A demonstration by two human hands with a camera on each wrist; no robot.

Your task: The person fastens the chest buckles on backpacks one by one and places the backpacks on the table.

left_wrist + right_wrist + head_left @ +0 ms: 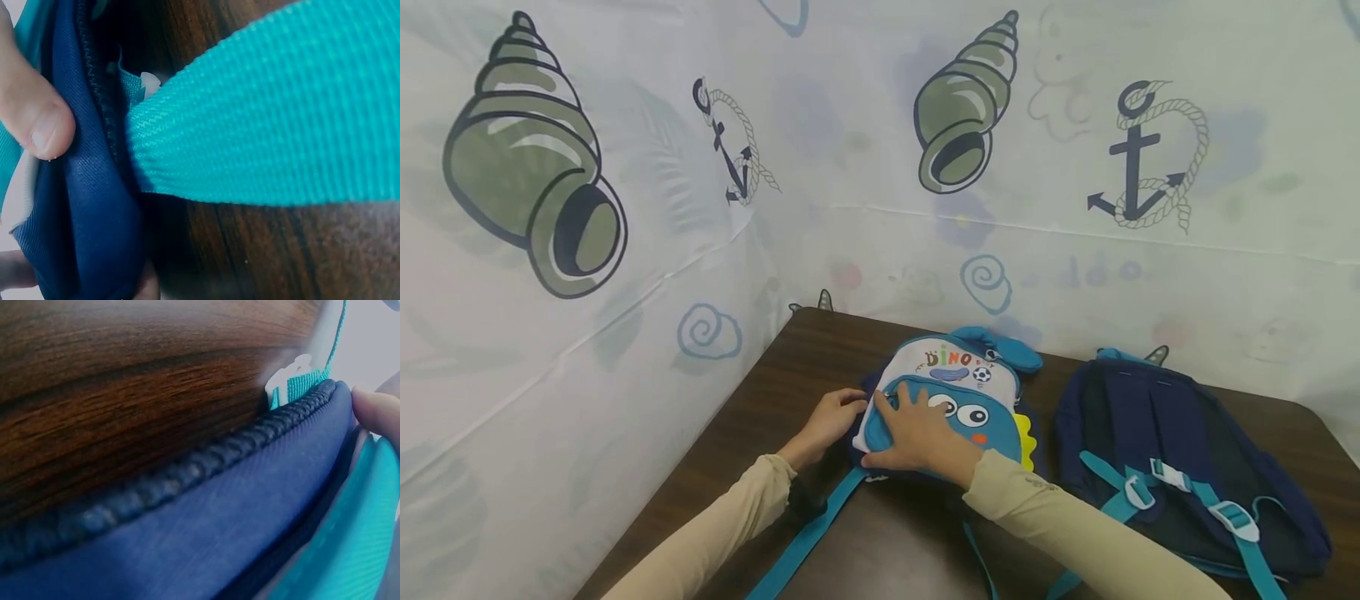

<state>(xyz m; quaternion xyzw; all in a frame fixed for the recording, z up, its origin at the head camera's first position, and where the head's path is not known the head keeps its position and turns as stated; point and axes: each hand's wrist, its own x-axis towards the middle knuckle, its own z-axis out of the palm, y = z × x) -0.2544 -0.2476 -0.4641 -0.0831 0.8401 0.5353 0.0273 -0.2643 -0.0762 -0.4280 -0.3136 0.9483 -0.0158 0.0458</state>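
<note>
A small dinosaur backpack (955, 358) lies front up on the table, its pocket teal with cartoon eyes and "DINO" printed above. My left hand (826, 425) grips its left side. In the left wrist view the thumb (50, 128) lies on the navy side fabric, with a fingertip showing at that fabric's lower edge. Across the teal front pocket, my right hand (917, 429) rests with fingers spread. Its thumb (378, 412) touches the bag near the bottom edge in the right wrist view. A teal strap (262, 119) runs from the bag toward the near edge of the view.
To the right, a second navy backpack (1157, 417) lies with its teal straps and white buckles (1234, 521) upward. Both bags are on a dark wooden table (842, 333). Behind and left hangs a pale printed cloth (850, 142).
</note>
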